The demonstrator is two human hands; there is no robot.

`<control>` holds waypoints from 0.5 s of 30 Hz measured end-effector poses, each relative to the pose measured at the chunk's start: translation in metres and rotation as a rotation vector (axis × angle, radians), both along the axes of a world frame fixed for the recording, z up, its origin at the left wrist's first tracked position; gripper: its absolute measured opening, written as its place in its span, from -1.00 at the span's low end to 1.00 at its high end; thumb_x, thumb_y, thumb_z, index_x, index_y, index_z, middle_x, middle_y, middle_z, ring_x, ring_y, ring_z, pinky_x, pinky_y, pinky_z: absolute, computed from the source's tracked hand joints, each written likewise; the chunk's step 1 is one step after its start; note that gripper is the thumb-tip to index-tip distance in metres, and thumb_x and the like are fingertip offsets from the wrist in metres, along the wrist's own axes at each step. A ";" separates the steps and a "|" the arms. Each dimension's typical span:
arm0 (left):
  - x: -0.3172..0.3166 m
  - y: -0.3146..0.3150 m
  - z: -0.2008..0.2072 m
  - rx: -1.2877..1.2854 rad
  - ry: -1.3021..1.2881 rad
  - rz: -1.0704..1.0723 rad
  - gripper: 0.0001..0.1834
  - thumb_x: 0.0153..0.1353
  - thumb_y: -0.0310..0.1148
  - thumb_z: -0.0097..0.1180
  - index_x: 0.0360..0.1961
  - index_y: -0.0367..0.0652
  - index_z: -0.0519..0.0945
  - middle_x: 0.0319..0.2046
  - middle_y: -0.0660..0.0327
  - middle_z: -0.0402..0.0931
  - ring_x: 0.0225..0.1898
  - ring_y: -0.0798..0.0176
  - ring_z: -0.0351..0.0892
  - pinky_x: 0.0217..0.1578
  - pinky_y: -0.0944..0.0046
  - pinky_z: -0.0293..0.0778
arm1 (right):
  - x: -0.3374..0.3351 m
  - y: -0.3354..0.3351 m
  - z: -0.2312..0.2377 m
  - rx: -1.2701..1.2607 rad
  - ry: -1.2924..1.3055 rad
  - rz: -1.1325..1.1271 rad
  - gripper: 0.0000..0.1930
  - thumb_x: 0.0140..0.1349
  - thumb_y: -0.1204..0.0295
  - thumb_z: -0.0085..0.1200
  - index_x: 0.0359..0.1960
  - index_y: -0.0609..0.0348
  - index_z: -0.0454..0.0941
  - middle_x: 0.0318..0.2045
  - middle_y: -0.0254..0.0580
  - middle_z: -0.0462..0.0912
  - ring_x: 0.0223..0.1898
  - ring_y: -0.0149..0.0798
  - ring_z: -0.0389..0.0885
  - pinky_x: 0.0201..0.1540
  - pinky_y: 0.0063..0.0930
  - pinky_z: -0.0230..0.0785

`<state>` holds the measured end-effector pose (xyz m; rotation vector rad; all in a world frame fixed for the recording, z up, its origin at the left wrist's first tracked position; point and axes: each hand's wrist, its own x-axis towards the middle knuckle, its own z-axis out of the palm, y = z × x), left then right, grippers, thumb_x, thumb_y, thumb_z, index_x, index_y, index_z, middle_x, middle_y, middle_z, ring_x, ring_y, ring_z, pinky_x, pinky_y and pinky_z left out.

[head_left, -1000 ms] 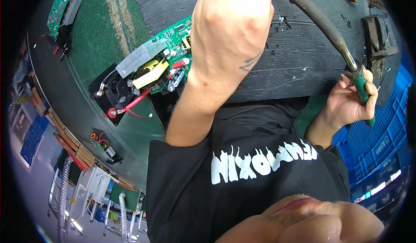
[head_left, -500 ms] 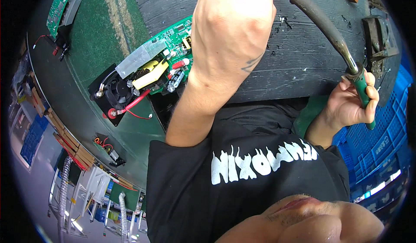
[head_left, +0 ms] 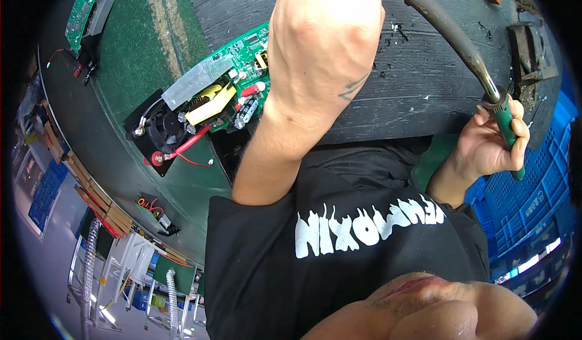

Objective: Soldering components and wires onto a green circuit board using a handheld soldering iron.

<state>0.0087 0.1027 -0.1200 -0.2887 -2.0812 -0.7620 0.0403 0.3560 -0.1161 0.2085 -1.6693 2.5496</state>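
Observation:
A soldering iron [head_left: 451, 34] with a green handle is gripped in my right hand [head_left: 485, 143], its fingers wrapped round the handle. The bent metal shaft runs up and left, and its tip end comes close to my left hand [head_left: 330, 31]. That hand is closed, knuckles up, over the right end of a green circuit board [head_left: 224, 61]. Its fingertips lie beyond the upper edge, so what they hold is hidden. The board carries a grey heat sink, a yellow transformer and capacitors. A black fan [head_left: 162, 128] and a thick red wire [head_left: 193, 140] are at its left end.
Under the board lies a dark, scored work mat [head_left: 436, 79]. A metal iron stand [head_left: 527, 55] is at the right, near a blue crate [head_left: 533, 182]. Another circuit board [head_left: 82, 13] is at the far left. A small wired assembly [head_left: 154, 213] sits on the dark belt [head_left: 115, 152].
The small wired assembly on the belt has shifted slightly right and toward me. The soldering iron's tip has moved a little left; my hands are almost still.

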 end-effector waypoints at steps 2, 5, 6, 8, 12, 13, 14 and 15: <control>0.001 -0.001 0.001 -0.005 0.000 0.002 -0.76 -0.11 -0.68 0.08 -0.32 -0.48 0.45 -0.19 -0.14 0.42 -0.26 -0.07 0.45 -0.21 0.15 0.41 | 0.001 -0.005 0.003 -0.004 -0.013 0.001 -0.64 0.13 0.11 -0.18 -0.31 0.11 0.53 -0.20 -0.03 0.48 -0.29 -0.04 0.55 -0.52 -0.47 0.42; 0.002 -0.001 0.001 -0.020 -0.012 0.000 -0.75 -0.10 -0.67 0.07 -0.31 -0.48 0.45 -0.19 -0.14 0.42 -0.25 -0.08 0.45 -0.21 0.14 0.41 | 0.000 -0.001 0.002 0.004 -0.014 0.004 -0.64 0.13 0.11 -0.18 -0.31 0.11 0.53 -0.21 -0.03 0.48 -0.30 -0.04 0.55 -0.52 -0.47 0.42; 0.003 -0.002 0.000 -0.040 -0.011 0.004 -0.75 -0.10 -0.67 0.07 -0.30 -0.49 0.45 -0.18 -0.14 0.42 -0.25 -0.08 0.45 -0.21 0.14 0.41 | 0.000 0.001 0.000 0.010 -0.003 0.008 -0.64 0.14 0.11 -0.20 -0.28 0.09 0.51 -0.20 -0.01 0.48 -0.37 -0.02 0.57 -0.54 -0.42 0.43; 0.003 -0.003 -0.001 -0.062 -0.010 0.010 -0.75 -0.09 -0.67 0.07 -0.30 -0.49 0.45 -0.18 -0.15 0.42 -0.25 -0.08 0.44 -0.20 0.14 0.41 | 0.001 0.002 -0.001 -0.005 -0.008 0.008 -0.64 0.14 0.11 -0.20 -0.28 0.09 0.51 -0.21 -0.01 0.48 -0.37 -0.02 0.57 -0.54 -0.42 0.43; 0.001 -0.002 -0.004 -0.040 0.013 0.011 -0.75 -0.09 -0.67 0.06 -0.30 -0.49 0.45 -0.18 -0.15 0.42 -0.25 -0.08 0.44 -0.20 0.14 0.41 | 0.000 0.000 -0.002 -0.018 -0.013 0.013 -0.64 0.14 0.11 -0.19 -0.29 0.10 0.51 -0.21 -0.01 0.47 -0.37 0.00 0.57 -0.55 -0.42 0.43; 0.001 -0.001 -0.003 -0.027 0.003 0.014 -0.75 -0.09 -0.67 0.06 -0.30 -0.48 0.45 -0.18 -0.15 0.42 -0.25 -0.08 0.44 -0.20 0.14 0.41 | 0.000 -0.002 -0.001 -0.018 -0.013 0.012 -0.64 0.14 0.11 -0.19 -0.29 0.10 0.51 -0.21 -0.01 0.47 -0.37 0.00 0.57 -0.55 -0.42 0.43; 0.002 -0.001 -0.002 -0.026 0.003 0.013 -0.75 -0.09 -0.67 0.06 -0.30 -0.48 0.45 -0.18 -0.15 0.42 -0.25 -0.08 0.44 -0.20 0.14 0.41 | 0.001 -0.005 0.000 -0.007 -0.020 -0.003 -0.64 0.13 0.11 -0.19 -0.32 0.11 0.52 -0.20 -0.02 0.48 -0.32 -0.04 0.56 -0.53 -0.46 0.42; 0.003 -0.001 -0.001 -0.032 -0.011 0.016 -0.75 -0.10 -0.67 0.06 -0.30 -0.48 0.46 -0.18 -0.15 0.43 -0.25 -0.08 0.44 -0.20 0.14 0.40 | 0.001 -0.007 0.001 0.003 -0.027 -0.017 -0.63 0.12 0.11 -0.19 -0.35 0.12 0.54 -0.20 -0.04 0.48 -0.27 -0.07 0.55 -0.51 -0.51 0.41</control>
